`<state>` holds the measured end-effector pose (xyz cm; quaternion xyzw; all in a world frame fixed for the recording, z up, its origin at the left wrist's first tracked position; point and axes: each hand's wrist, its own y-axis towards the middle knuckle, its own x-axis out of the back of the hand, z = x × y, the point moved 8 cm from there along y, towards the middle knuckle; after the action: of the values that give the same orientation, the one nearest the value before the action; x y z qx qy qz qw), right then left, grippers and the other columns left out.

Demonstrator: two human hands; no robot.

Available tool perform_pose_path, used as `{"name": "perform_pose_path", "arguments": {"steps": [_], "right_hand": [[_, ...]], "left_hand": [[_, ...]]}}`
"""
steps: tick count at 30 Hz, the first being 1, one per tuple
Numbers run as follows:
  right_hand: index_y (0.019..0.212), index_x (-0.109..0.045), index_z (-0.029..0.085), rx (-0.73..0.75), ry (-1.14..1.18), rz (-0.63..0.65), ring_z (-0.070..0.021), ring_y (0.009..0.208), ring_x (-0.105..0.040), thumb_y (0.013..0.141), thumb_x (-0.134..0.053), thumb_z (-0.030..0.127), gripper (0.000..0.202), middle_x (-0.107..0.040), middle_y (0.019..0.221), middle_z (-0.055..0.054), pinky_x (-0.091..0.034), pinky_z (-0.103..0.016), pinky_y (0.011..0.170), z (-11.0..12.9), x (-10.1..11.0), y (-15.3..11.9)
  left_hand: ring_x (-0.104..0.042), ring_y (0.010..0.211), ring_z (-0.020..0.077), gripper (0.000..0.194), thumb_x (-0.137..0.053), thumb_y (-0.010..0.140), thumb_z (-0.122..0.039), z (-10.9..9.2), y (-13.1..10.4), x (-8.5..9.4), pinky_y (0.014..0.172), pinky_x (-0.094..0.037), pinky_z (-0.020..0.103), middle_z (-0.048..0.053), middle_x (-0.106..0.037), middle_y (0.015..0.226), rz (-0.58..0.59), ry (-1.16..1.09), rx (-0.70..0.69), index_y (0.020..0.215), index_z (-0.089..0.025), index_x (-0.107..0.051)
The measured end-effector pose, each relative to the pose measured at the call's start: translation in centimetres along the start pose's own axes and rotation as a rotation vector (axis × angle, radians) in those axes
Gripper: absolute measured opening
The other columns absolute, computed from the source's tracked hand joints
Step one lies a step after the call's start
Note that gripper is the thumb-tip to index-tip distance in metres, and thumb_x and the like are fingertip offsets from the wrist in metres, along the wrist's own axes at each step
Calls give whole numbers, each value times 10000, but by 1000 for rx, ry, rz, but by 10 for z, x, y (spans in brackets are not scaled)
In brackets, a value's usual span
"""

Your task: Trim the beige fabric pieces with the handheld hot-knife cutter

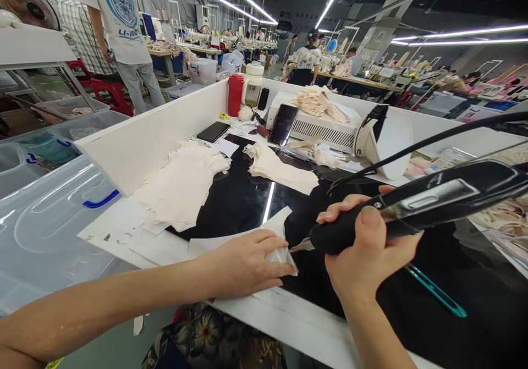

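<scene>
My left hand (pixel 251 262) lies over a white sheet (pixel 231 241) at the table's near edge, fingers stretched out and pressing it down. Whether the sheet is cloth or paper I cannot tell. Wrapped in my right hand (pixel 371 253) is a black corded handheld tool (pixel 412 204), its narrow metal tip touching or close to the sheet's right end beside my left fingertips. A stack of cream fabric pieces (pixel 177 185) lies beyond my left hand, and a smaller cream stack (pixel 282 168) sits on the glossy black tabletop (pixel 243 209).
Green thread snips (pixel 437 292) lie at right. Behind are two phones, (pixel 213 131) one flat and another phone (pixel 284 124) leaning on a white vented box (pixel 325 132). A red bottle (pixel 235 95) stands by the white side board (pixel 160 127). The tool's cable (pixel 433 146) arches across the right.
</scene>
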<state>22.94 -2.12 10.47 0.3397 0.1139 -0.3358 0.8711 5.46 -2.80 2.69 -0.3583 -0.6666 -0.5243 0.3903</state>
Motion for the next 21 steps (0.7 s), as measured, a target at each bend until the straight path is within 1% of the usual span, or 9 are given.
{"name": "perform_pose_path", "arguments": {"steps": [3,6,8,11,13,15,19,21], "right_hand": [[1127,-606,278,-17,-21,-3,-144,478,-638,810,-922,358,454,-717,729,100,-581,-289,480,1,0,-2],[1131,-620,275,-70,-34,-4,-150,488,-648,795,-919,333,453,-727,734,97,-597,-300,489,4,4,-7],[1148,-636,271,-93,-25,7,-153,490,-649,786,-934,347,475,-729,740,92,-601,-306,490,7,7,-11],[1153,-650,268,-90,-6,28,-156,486,-648,771,-969,389,512,-728,735,89,-601,-305,483,14,9,-16],[1142,-655,266,-85,-2,28,-158,479,-645,759,-980,401,521,-731,727,87,-597,-302,471,16,10,-17],[1139,-655,267,-99,1,16,-161,473,-642,745,-973,381,519,-732,720,89,-598,-304,464,15,11,-17],[1140,-654,268,-112,-1,-2,-164,470,-637,734,-958,357,514,-731,714,93,-600,-311,461,12,11,-17],[1144,-655,265,-101,2,-2,-166,471,-639,738,-969,374,525,-730,711,90,-596,-310,458,13,11,-18]], "left_hand": [[-679,1371,304,291,-722,1152,-325,-6,-1,-2,1238,-545,428,191,-722,1454,-19,14,35,1414,-214,-783],[-686,1367,323,359,-778,1125,-389,-20,-5,-4,1205,-555,439,202,-732,1447,-22,60,76,1427,-196,-755],[-683,1389,327,435,-789,1118,-443,-31,-7,-3,1219,-543,445,206,-739,1447,-4,87,94,1453,-172,-724],[-696,1373,292,414,-743,1152,-421,-41,-8,3,1253,-521,412,169,-773,1398,-26,119,89,1433,-119,-715],[-710,1337,272,366,-712,1171,-383,-41,-6,9,1270,-516,392,152,-793,1351,-65,146,57,1379,-82,-735],[-721,1305,261,347,-705,1176,-375,-37,-2,12,1272,-529,383,151,-801,1315,-82,157,22,1330,-69,-755],[-736,1253,247,295,-705,1175,-373,-26,1,10,1243,-560,356,140,-790,1245,-63,116,-41,1237,-96,-785],[-739,1238,243,259,-710,1173,-361,-20,0,8,1199,-586,348,138,-779,1268,-45,79,-35,1241,-125,-790]]}}
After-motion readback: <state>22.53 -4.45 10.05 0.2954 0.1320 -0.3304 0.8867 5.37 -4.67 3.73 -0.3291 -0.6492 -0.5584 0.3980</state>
